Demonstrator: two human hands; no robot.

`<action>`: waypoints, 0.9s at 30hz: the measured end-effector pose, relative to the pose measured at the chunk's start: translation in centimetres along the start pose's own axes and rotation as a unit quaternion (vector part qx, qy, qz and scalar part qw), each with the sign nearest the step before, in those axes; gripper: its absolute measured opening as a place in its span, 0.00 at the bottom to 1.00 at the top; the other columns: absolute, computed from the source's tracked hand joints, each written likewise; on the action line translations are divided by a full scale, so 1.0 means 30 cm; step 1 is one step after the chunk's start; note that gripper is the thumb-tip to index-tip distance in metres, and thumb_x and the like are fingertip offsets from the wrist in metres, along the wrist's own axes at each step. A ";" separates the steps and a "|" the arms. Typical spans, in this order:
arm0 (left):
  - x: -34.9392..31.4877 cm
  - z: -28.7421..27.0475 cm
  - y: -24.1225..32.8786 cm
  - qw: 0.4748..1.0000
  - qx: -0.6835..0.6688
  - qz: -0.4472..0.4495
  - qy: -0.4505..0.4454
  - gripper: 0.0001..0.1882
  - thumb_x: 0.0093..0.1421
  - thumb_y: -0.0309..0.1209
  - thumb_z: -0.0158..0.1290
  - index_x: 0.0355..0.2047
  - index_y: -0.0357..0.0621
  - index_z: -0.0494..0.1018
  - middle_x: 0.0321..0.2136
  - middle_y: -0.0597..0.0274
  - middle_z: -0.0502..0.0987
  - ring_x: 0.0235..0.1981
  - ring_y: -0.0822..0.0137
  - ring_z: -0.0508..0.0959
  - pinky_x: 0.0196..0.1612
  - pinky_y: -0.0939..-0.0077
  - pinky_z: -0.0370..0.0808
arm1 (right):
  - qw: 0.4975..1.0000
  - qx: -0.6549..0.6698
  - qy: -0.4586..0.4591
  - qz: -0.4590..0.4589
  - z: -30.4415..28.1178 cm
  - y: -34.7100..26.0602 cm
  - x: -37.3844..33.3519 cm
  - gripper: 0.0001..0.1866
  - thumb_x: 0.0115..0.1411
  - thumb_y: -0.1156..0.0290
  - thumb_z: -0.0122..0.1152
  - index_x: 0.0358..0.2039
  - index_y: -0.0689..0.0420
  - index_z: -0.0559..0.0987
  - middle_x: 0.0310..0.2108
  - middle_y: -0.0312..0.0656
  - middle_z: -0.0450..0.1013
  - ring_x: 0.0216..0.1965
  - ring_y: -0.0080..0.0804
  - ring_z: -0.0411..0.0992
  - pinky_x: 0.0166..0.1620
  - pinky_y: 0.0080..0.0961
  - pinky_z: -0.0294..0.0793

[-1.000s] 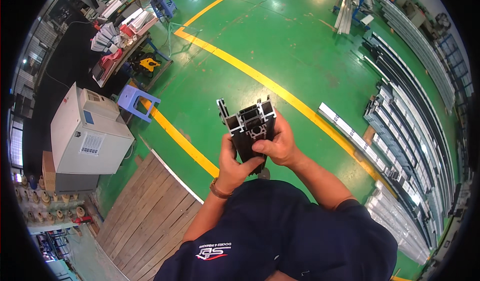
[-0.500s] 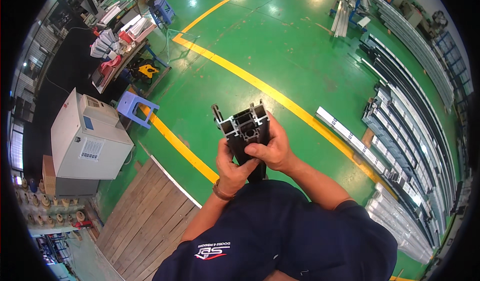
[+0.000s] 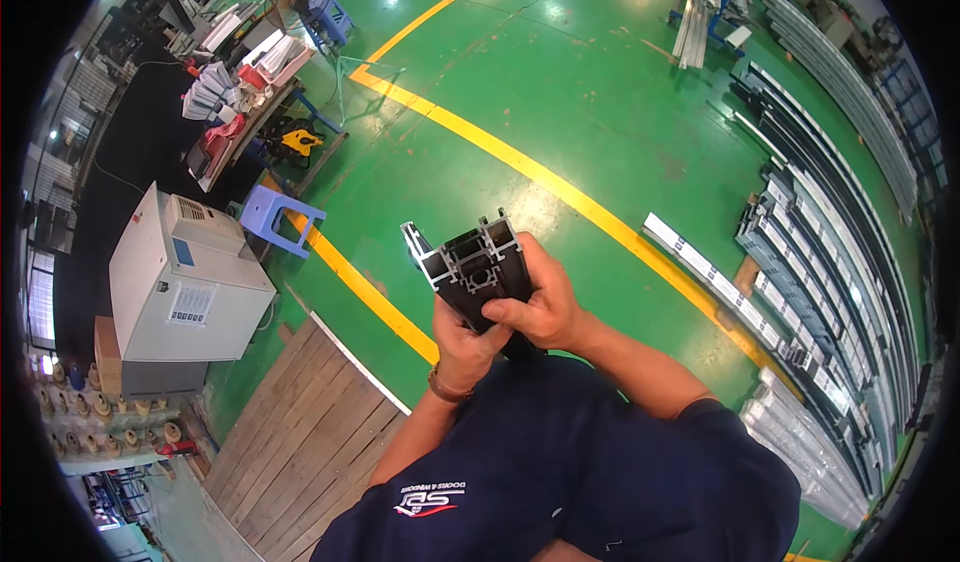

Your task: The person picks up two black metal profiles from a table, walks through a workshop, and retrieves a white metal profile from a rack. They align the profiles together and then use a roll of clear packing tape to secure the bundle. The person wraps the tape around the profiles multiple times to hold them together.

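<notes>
Both hands grip a dark window-frame profile (image 3: 462, 297) in front of my chest. Its bare metal cut end, with several hollow chambers and slots, faces up toward me. My left hand (image 3: 466, 347) wraps the profile's lower left side, thumb across the front; a brown band circles that wrist. On the other side, my right hand (image 3: 543, 297) holds it with the fingers behind the right edge and the thumb pressed on the near face. The profile's lower end is hidden by my hands and dark blue shirt.
Bundles of long profiles (image 3: 800, 262) lie on the green floor at right, near plastic-wrapped lengths (image 3: 790, 442). At left stand a grey cabinet (image 3: 190, 287), a blue plastic stool (image 3: 280, 217) and a cluttered workbench (image 3: 240, 147). A wooden plank platform (image 3: 300, 422) is at lower left.
The profile's cut end has tilted and shifted a little left and down, showing more of its left flange. Both hands keep their hold. The whole view has shifted slightly.
</notes>
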State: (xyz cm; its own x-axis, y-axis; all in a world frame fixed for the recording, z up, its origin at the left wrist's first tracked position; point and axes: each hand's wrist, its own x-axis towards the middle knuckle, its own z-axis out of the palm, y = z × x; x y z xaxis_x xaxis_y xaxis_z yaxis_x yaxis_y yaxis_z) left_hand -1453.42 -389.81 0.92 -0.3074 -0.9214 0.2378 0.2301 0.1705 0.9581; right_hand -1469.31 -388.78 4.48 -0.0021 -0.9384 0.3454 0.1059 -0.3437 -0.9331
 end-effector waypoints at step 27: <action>1.090 -0.445 -0.295 0.976 0.196 0.044 0.087 0.35 0.45 0.33 0.76 0.47 0.34 0.68 0.33 0.50 0.81 0.33 0.50 0.84 0.35 0.61 0.78 | 0.955 0.043 0.230 0.183 0.087 0.475 1.266 0.36 0.76 0.41 0.34 0.23 0.57 0.74 0.20 0.33 0.68 0.24 0.22 0.64 0.33 0.26 0.66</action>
State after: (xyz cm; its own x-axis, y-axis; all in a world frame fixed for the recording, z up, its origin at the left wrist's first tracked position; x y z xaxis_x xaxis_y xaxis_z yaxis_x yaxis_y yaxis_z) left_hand -1453.18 -426.12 -1.91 -0.1340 -0.9365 0.3239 -0.1329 0.3409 0.9307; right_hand -1465.28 -429.23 4.57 -0.3830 -0.9183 -0.1001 0.2645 -0.0052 -0.9644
